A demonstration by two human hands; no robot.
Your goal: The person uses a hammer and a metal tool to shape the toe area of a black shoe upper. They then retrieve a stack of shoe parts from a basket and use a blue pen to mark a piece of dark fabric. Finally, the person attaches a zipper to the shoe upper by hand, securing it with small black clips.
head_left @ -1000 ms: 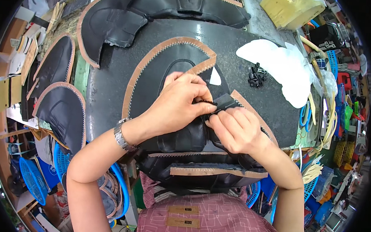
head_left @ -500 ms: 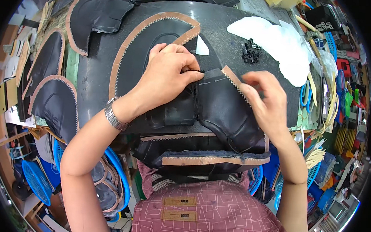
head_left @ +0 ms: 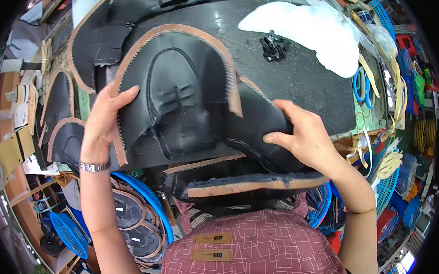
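A black leather shoe upper (head_left: 175, 80) with a tan zigzag-stitched border spreads across the dark work surface in front of me. On its left, the border is gripped by my left hand (head_left: 105, 113), thumb on top and the other fingers hidden behind. My right hand (head_left: 304, 136) clasps the upper's black side part (head_left: 250, 116), with the thumb on its face and the fingers over its far edge. Below, at the bench's near edge, another black upper (head_left: 256, 186) with tan edging and a dark fuzzy lining rests by my apron.
Small black parts (head_left: 275, 46) lie in a pile beside a white sheet (head_left: 304, 35). Blue-handled scissors (head_left: 363, 87) are at the right. More black uppers (head_left: 98, 41) lie at the far left, and a blue basket (head_left: 163, 216) below holds several tan-edged pieces.
My left hand has left the middle seam and moved to the upper's left border. My right hand has closed on the side part. The upper is turned, its rounded toe now facing away.
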